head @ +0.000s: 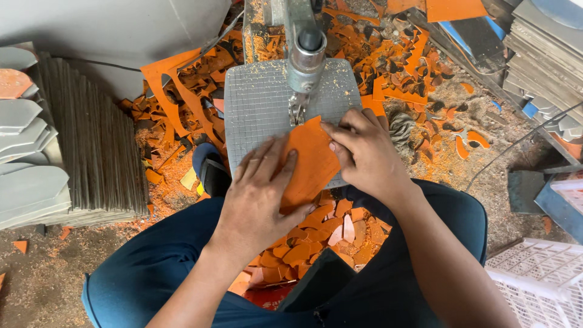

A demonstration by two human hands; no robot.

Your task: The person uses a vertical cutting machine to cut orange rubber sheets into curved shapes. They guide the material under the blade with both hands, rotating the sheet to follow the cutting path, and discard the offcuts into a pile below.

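Both hands pressed the orange sheet (311,161) flat at frame centre, fingers spread: left hand (261,194) below, right hand (364,152) beside, its tip under the blade (297,112).

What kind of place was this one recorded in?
Probably a small cutting workshop. Both hands, left hand and right hand, press an orange sheet piece on a saw table; orange offcuts litter the floor, and grey cut blanks stand stacked alongside.

A cutting workshop: saw machine (303,54), orange offcuts (395,54), stacked grey sheets (91,146) on dusty floor (36,273).
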